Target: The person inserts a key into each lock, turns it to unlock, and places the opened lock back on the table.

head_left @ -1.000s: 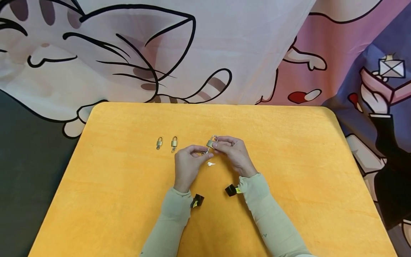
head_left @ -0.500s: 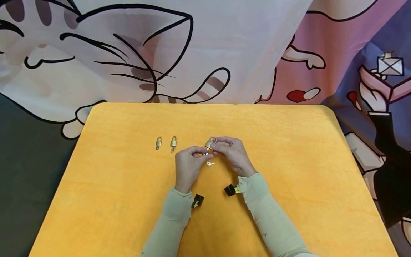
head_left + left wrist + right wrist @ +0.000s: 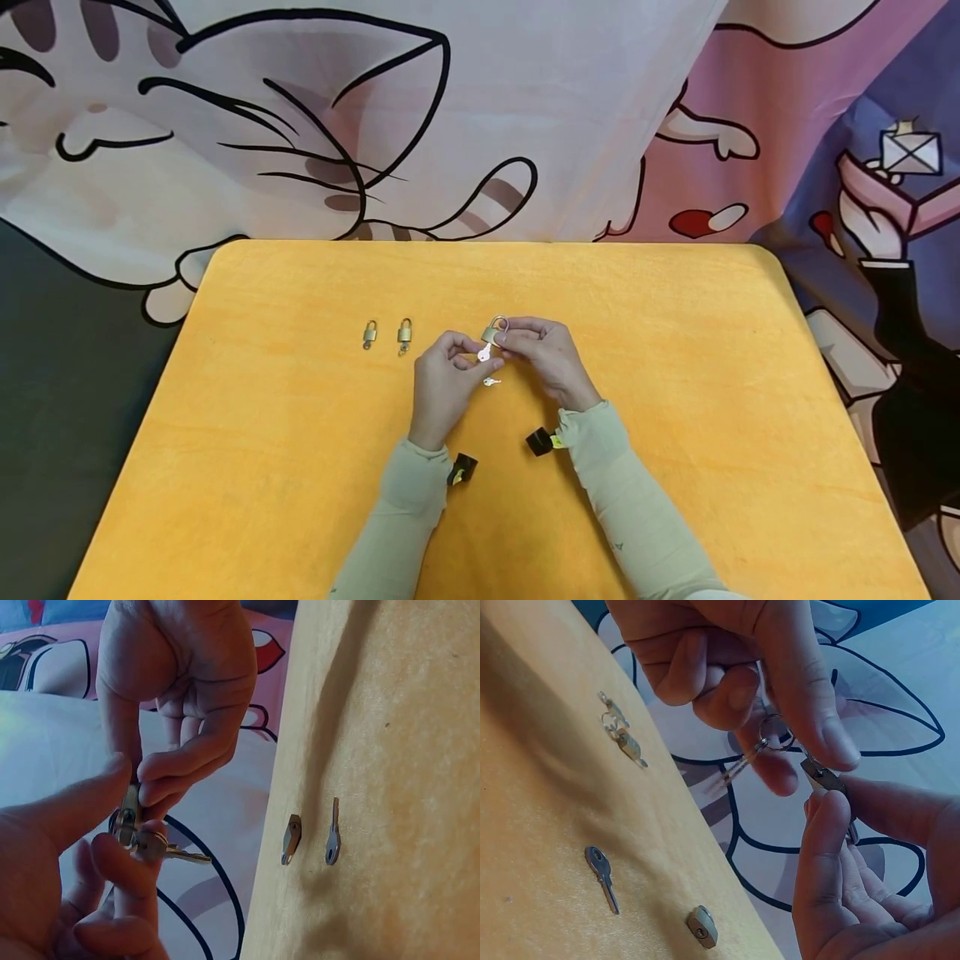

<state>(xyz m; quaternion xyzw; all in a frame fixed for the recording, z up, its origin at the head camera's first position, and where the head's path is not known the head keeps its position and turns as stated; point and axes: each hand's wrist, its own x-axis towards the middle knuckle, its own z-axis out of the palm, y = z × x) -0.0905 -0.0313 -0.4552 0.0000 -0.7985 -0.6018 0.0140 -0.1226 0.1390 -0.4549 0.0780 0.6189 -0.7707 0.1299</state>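
Brass-coloured and compact, the lock (image 3: 490, 336) is up above the yellow desk (image 3: 675, 375) in the right hand (image 3: 547, 354), whose thumb and fingers pinch its body, shackle upward and leaning to the right. A key (image 3: 483, 355) meets its lower end; how deep it sits I cannot tell. The left hand (image 3: 444, 387) curls loosely about that key, thumb and index slightly parted; whether they actually pinch it, the pictures do not settle. A ring (image 3: 775, 750) by those fingers carries a hanging key (image 3: 736, 766). The lock should be rigid, fairly heavy for its size and smooth enough to twist, so its flat sides are the place to hold; the key, light, thin and stiff, is best taken by its broad head and kept in line, as sideways force could bend it. Below, on the desk, lie a loose key (image 3: 491, 382) and a spare lock (image 3: 703, 927), and off to the left an inner lock (image 3: 405, 333) and an outer lock (image 3: 371, 334), apart from each other
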